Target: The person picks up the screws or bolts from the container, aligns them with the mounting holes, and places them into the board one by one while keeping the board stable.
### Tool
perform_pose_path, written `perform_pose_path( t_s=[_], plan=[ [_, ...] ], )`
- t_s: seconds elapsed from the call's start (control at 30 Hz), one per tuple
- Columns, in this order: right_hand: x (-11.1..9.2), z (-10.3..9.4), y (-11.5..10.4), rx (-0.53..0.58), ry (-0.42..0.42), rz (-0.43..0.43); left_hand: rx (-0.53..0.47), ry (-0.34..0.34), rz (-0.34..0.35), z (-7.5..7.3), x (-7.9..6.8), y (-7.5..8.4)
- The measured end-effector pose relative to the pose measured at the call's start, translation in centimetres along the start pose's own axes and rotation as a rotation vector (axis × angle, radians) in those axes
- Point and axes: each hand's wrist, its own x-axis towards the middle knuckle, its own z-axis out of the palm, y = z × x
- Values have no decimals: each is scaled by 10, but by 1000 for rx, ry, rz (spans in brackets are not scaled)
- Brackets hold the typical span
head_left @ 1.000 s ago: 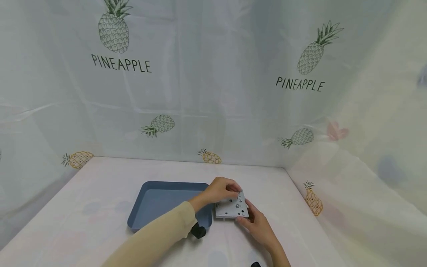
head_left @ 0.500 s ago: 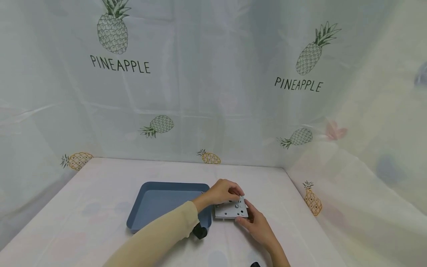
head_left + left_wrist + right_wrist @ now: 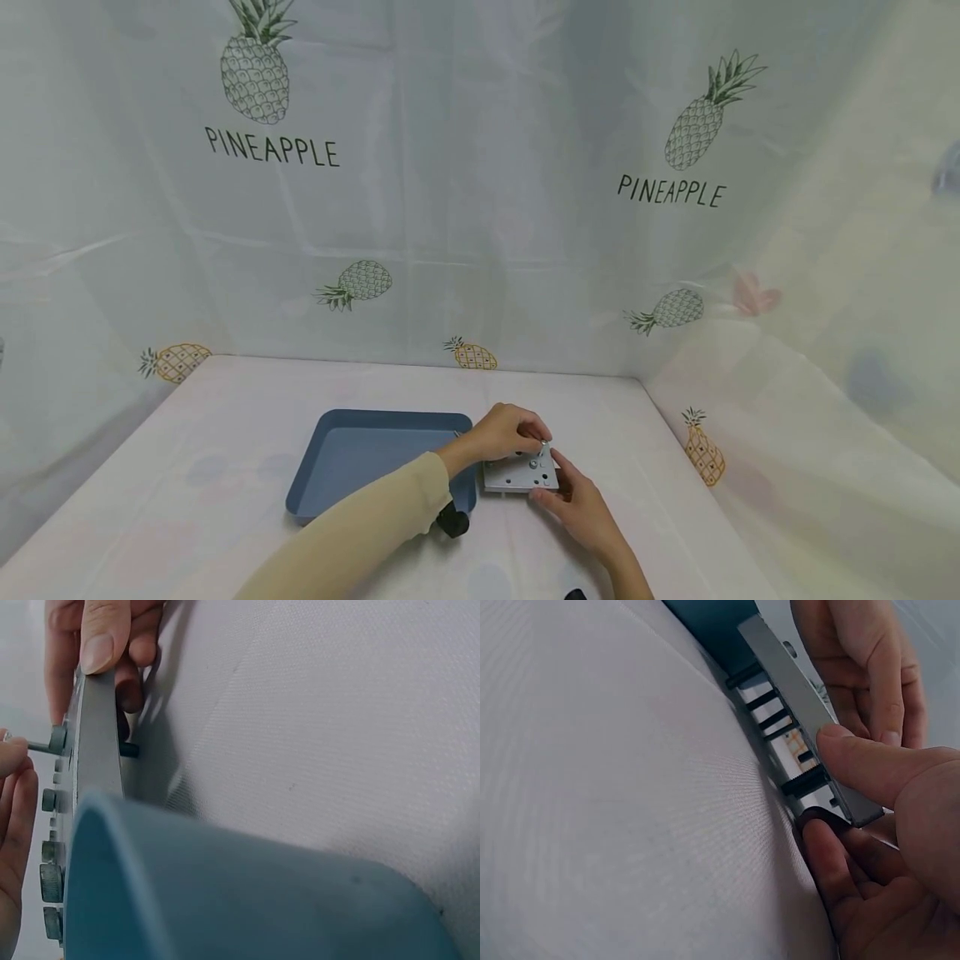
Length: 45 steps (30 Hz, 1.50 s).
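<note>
A flat metal plate (image 3: 517, 478) with several holes and screws lies just right of the tray in the head view. My left hand (image 3: 501, 430) is over its far right corner, pinching a thin metal rod like a hex key (image 3: 37, 747). In the left wrist view the rod's end meets the head of a socket screw (image 3: 58, 739). My right hand (image 3: 581, 506) grips the plate's right edge, thumb on its near side and fingers around and under it. Screw shanks (image 3: 808, 780) stick out below the plate, seen in the right wrist view.
A shallow blue-grey tray (image 3: 303, 467) stands left of the plate, under my left forearm, with a small thin item at its far right corner. A pale cloth covers the table (image 3: 247, 392). A pineapple-print curtain (image 3: 480, 208) hangs behind and at the sides.
My left hand has shifted slightly right and toward me over the plate's corner, still pinching. My right hand and the plate stay in about the same place.
</note>
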Motion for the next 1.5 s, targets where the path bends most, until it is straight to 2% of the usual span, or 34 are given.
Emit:
perform_pose_path(
  t_s=[0.63, 0.83, 1.0, 1.27, 1.5],
  plan=[
    [-2, 0, -2, 21, -11, 10, 40, -4, 15, 3, -4, -1],
    [0, 0, 0, 13, -11, 9, 34, -8, 24, -1, -6, -1],
    [2, 1, 1, -14, -5, 12, 42, -1, 8, -18, -11, 2],
    [4, 5, -3, -57, 24, 52, 82, 23, -11, -67, -28, 0],
    [0, 5, -3, -79, 35, 68, 238, 8, 4, -93, -45, -18]
  ],
)
